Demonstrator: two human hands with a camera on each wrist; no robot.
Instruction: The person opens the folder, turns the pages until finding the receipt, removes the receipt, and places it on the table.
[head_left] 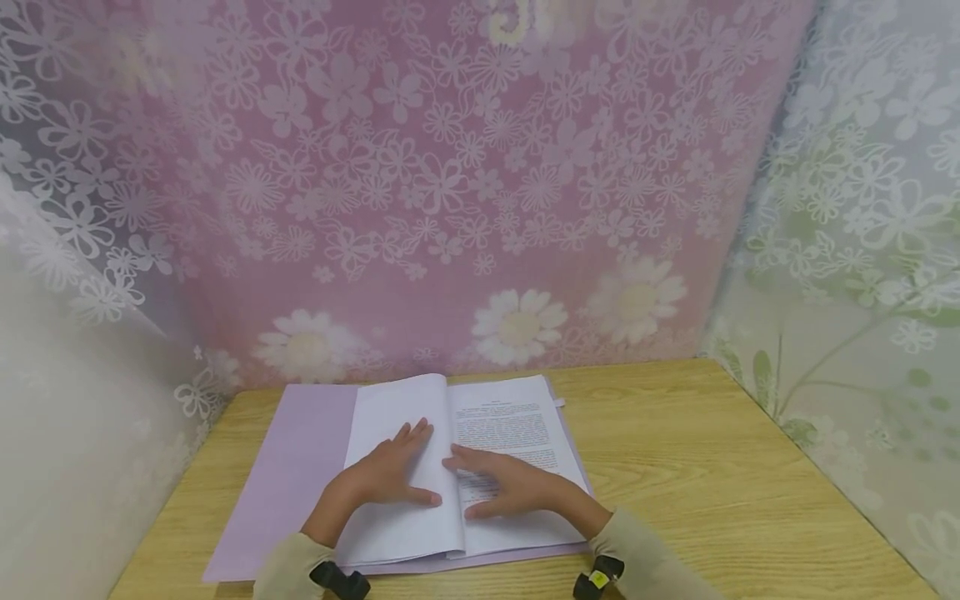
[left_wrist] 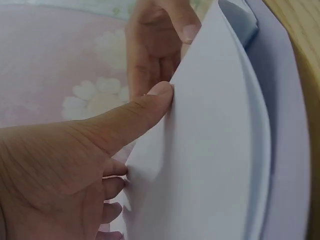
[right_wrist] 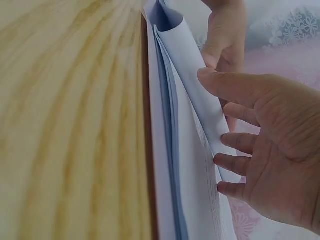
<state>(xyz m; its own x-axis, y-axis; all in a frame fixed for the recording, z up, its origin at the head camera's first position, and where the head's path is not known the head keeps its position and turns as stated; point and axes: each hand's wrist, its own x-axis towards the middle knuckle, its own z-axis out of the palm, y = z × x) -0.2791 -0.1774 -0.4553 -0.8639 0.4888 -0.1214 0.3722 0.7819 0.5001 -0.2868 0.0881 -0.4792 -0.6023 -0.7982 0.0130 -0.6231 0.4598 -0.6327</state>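
A stack of white paper sheets lies spread in a lilac folder, with a blank page on the left and a printed page on the right. My left hand rests on the blank page, fingers spread and thumb toward the fold. Over the printed page, my right hand extends its fingers to the raised fold between the pages. In the left wrist view, the left thumb and fingertips touch the white sheet. The right wrist view has the right fingertips against the paper, thumb apart from the fingers.
The folder lies on a wooden table. A pink flowered sheet hangs behind, and pale patterned sheets stand along the sides. Black bands sit on both wrists.
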